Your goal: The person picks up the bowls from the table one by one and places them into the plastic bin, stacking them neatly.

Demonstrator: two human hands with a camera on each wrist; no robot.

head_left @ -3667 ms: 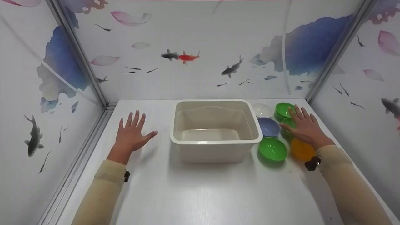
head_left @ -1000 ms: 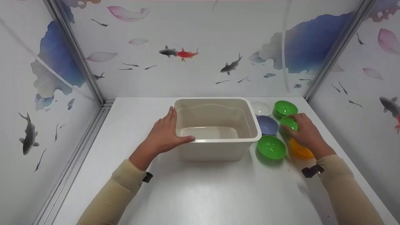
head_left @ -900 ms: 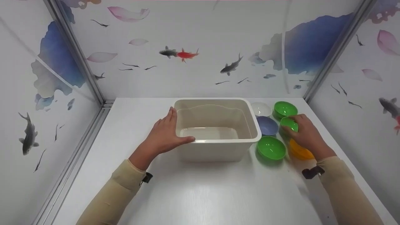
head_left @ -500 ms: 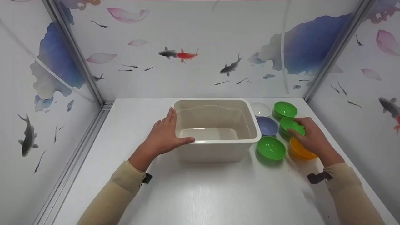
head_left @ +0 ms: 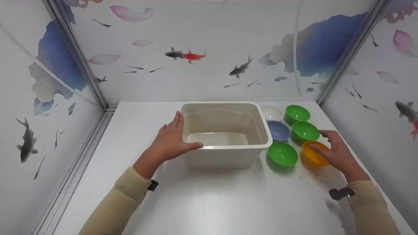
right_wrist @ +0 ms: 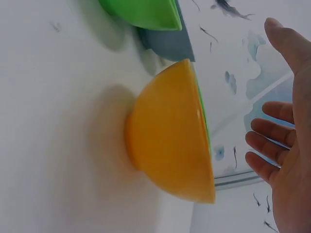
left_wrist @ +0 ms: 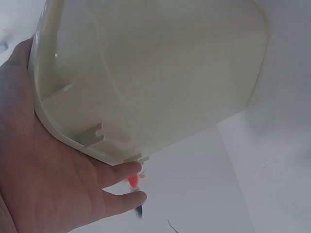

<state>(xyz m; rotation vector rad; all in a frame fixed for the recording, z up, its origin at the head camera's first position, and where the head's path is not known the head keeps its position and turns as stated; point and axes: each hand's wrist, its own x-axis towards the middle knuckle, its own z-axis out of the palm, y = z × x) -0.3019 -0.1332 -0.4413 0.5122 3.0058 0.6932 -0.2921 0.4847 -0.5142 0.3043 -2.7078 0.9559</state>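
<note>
My left hand (head_left: 171, 140) rests against the left front corner of a cream plastic bin (head_left: 225, 158), its thumb lying along the front rim. In the left wrist view its fingers stretch out straight past the rim. My right hand (head_left: 341, 155) hovers beside an orange bowl (head_left: 312, 157), thumb over the bowl and fingers spread. The right wrist view shows a gap between this hand and the bowl. A green bowl (head_left: 305, 131) lies just beyond the fingertips. The bin's inside holds nothing that I can see.
Right of the bin stand another green bowl (head_left: 282, 153), a blue bowl (head_left: 278, 130), a white bowl (head_left: 272, 113) and a far green bowl (head_left: 297, 113). Printed white walls (head_left: 209, 81) enclose the white table (head_left: 209, 202) at the back and sides.
My left hand has come from the table's left side onto the bin's corner. My right hand has drawn back from the middle green bowl toward the orange one. The bowls have stayed put.
</note>
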